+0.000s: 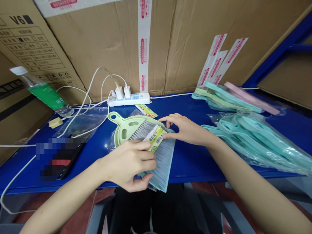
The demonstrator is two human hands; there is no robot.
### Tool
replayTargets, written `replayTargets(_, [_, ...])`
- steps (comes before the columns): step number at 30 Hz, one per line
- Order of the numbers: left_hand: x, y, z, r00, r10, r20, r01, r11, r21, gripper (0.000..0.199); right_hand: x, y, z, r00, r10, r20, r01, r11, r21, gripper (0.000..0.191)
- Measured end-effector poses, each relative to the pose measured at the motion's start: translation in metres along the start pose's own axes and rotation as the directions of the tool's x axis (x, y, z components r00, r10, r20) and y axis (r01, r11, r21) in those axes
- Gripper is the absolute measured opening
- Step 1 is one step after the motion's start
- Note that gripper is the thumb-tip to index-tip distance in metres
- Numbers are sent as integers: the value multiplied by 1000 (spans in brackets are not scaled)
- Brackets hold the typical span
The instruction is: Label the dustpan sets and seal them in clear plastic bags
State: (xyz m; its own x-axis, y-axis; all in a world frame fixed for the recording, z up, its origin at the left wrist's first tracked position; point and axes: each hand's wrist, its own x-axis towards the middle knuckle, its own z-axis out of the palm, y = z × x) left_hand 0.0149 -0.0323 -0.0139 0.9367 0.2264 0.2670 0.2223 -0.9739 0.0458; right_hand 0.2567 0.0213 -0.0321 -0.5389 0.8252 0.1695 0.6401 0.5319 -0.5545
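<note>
A green pan (122,125) and a grey-bristled brush (162,162) lie together between the hands, the pan's handle beyond the left hand (134,162). A label (156,138) already rests across the bristles; whether it is fixed there cannot be told. Clear film shows around the set, but the hands hide whether it is closed, so this set looks only partly finished. A second label (147,110) lies loose just beyond the set, ahead of both hands.

The left hand rests over the label and bristles, fingers curled, thumb standing away from them; whether it grips cannot be seen. The right hand (184,128) has thumb and forefinger spread apart at the label's end and the set's far edge.

The pan is smooth, matte plastic, rounded, with a looped handle and oval recesses; the bristles are fine, straight and dense, the label glossy yellow-green and white. To the right of the right hand, teal pieces (255,139) lie in crinkled, shiny film on the smooth blue table (187,162).
</note>
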Motion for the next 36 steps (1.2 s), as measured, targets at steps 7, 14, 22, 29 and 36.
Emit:
replayTargets(7, [1, -2, -2, 997, 22, -79, -15, 996, 84, 24, 0, 1, 4, 1000, -21, -10, 21, 1000, 8, 63])
replayTargets(14, [1, -3, 1, 994, 25, -108, -13, 993, 114, 23, 1, -1, 5, 998, -51, -29, 49, 997, -57, 60])
replayTargets(22, [1, 3, -1, 999, 33, -2, -33, 996, -86, 27, 1, -1, 7, 998, -63, -11, 62, 997, -39, 58])
replayTargets(29, [-1, 7, -4, 974, 61, 220, -32, 991, -130, 23, 0, -4, 9, 999, -35, -22, 34, 998, -60, 53])
replayTargets(36, [-2, 0, -11, 974, 58, 220, -3, 969, -246, 9, -1, -5, 11, 999, -14, -32, 14, 1000, -3, 45])
